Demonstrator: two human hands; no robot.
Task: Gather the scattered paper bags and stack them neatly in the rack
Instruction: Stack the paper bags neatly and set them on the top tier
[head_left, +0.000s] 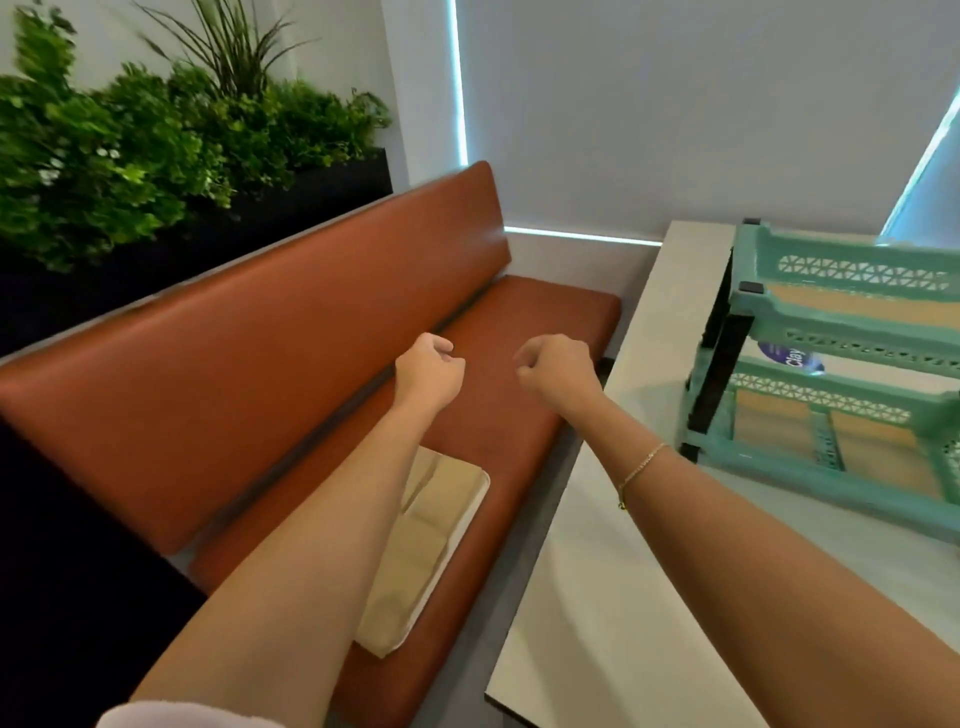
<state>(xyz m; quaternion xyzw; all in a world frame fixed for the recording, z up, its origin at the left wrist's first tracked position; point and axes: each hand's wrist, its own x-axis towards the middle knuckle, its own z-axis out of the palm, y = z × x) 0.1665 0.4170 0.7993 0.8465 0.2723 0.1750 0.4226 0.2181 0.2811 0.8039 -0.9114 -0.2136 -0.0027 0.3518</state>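
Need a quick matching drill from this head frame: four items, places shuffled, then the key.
Items:
1. paper bags
2. green rack
3. plants
4. bracelet

Places:
A. on the white table
B. on the right forearm
C. flat on the bench seat, beneath the left forearm
D. in the dark planter behind the bench backrest

Pairs: 1-C, 2-A, 3-D, 4-B

Both hands, left and right, are curled and hold nothing.

Head view looks forward and down over bench and table, close.
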